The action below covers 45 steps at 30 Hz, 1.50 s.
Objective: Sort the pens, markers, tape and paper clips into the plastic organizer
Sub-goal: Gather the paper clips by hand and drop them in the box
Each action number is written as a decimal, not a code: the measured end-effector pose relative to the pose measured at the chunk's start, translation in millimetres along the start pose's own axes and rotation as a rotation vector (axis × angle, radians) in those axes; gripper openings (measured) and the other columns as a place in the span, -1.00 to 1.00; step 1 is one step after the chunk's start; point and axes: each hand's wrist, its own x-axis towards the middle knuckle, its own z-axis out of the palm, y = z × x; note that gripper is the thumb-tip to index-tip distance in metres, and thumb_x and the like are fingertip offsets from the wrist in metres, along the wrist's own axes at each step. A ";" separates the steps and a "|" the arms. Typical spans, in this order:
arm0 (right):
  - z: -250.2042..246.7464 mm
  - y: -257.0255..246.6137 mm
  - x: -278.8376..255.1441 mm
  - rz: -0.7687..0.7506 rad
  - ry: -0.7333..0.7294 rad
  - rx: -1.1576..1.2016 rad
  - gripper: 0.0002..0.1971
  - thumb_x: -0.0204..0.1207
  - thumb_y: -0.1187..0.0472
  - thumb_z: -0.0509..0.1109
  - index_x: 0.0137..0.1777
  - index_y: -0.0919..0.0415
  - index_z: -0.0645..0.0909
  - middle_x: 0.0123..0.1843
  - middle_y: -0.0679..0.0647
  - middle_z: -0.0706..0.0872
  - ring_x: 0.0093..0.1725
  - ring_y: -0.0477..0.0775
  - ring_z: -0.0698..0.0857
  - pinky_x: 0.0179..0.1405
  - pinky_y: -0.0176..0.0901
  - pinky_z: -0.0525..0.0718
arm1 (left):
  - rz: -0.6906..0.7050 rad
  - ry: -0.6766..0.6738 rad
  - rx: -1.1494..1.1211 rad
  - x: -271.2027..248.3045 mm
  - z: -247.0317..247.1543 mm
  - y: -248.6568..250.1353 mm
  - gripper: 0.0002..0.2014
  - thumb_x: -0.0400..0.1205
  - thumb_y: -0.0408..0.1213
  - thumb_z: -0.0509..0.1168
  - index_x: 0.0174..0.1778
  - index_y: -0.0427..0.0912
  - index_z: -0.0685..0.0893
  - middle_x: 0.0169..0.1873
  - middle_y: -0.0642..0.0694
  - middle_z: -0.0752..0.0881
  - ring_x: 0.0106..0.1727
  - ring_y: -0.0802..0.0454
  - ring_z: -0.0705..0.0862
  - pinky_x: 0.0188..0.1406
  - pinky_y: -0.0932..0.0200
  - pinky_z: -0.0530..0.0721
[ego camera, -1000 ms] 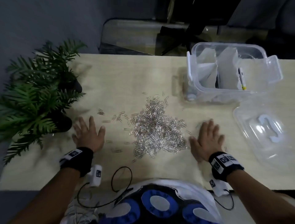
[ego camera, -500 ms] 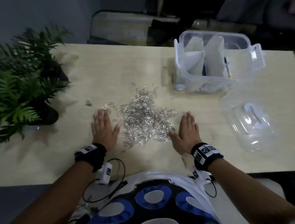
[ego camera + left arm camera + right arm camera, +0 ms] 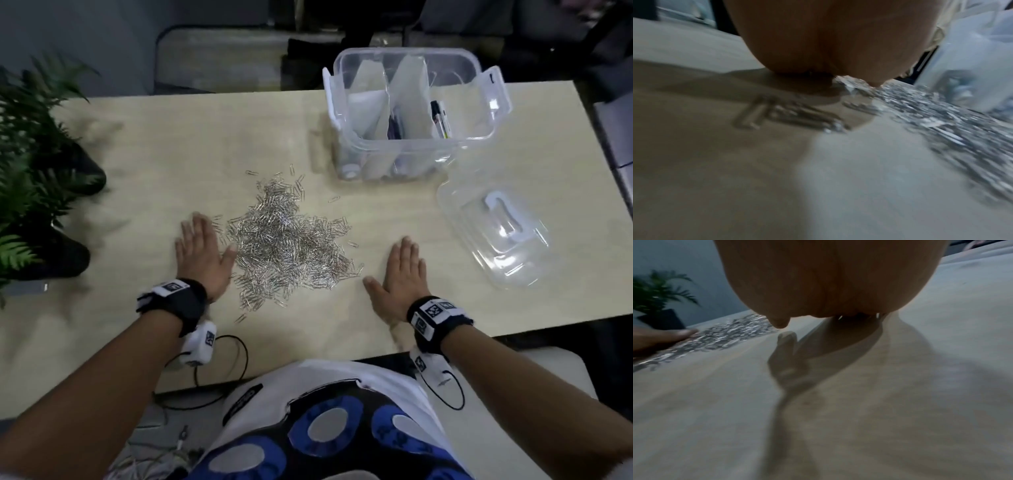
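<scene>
A heap of silver paper clips (image 3: 286, 245) lies in the middle of the pale wooden table (image 3: 171, 144). My left hand (image 3: 202, 251) lies flat on the table with straight fingers, its thumb against the heap's left edge. My right hand (image 3: 400, 274) lies flat too, just right of the heap and a little apart from it. The clear plastic organizer (image 3: 411, 113) stands open at the back right, with white dividers and a marker (image 3: 440, 120) inside. In the left wrist view the clips (image 3: 941, 123) glitter to the right of my palm (image 3: 838, 37).
The organizer's clear lid (image 3: 496, 236) with its white handle lies on the table to the right. Potted ferns (image 3: 30, 161) stand along the left edge. A few stray clips (image 3: 243, 317) lie near the front edge, next to a black cable (image 3: 236, 363).
Both hands have swept inward over the table and pushed the scattered clips into a tighter heap. My right hand has since drawn back a little from the heap.
</scene>
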 end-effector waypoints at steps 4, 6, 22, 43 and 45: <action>10.8 -38.4 2.4 -0.145 0.007 -0.023 0.00 0.55 -0.45 -0.18 0.64 0.27 -0.52 0.62 0.20 -0.63 0.60 0.23 -0.59 0.61 0.16 -0.41 | 0.132 -0.054 0.013 -14.5 17.7 35.0 -0.23 0.73 0.23 -0.21 0.65 -0.09 -0.46 0.63 -0.08 -0.50 0.65 -0.09 -0.49 0.66 -0.12 -0.34; 13.8 -52.5 1.9 -0.229 -0.015 -0.041 -0.01 0.55 -0.45 -0.17 0.63 0.25 -0.54 0.62 0.19 -0.63 0.59 0.24 -0.60 0.60 0.16 -0.42 | 0.166 -0.089 0.007 -18.0 22.1 45.5 -0.22 0.73 0.22 -0.19 0.66 -0.11 -0.46 0.63 -0.09 -0.50 0.64 -0.07 -0.49 0.67 -0.15 -0.32; -64.2 -97.9 94.6 -0.395 0.057 -0.110 -0.13 0.66 -0.19 0.13 0.72 0.23 -0.25 0.75 0.21 -0.24 0.73 0.24 -0.16 0.69 0.24 -0.03 | 0.065 0.076 -0.020 50.9 -36.5 77.7 -0.35 0.72 0.09 0.11 0.70 -0.04 0.11 0.72 -0.13 -0.04 0.72 -0.19 -0.03 0.59 -0.32 0.14; -77.3 -162.7 149.2 -0.538 -0.034 -0.162 -0.28 0.73 -0.08 0.00 0.73 0.17 -0.23 0.75 0.09 -0.26 0.73 0.16 -0.18 0.69 0.28 -0.03 | 0.093 -0.022 0.033 23.2 -36.4 26.6 -0.39 0.76 -0.01 0.05 0.70 -0.16 0.11 0.71 -0.27 -0.03 0.72 -0.26 -0.04 0.65 -0.25 0.15; -69.0 -163.3 141.6 -0.564 -0.057 -0.161 -0.31 0.74 -0.05 0.00 0.74 0.17 -0.20 0.76 0.08 -0.24 0.73 0.18 -0.19 0.69 0.28 -0.05 | 0.047 -0.076 0.040 19.9 -31.4 13.5 -0.34 0.76 0.03 0.04 0.72 -0.17 0.01 0.71 -0.29 -0.12 0.72 -0.29 -0.11 0.65 -0.24 0.10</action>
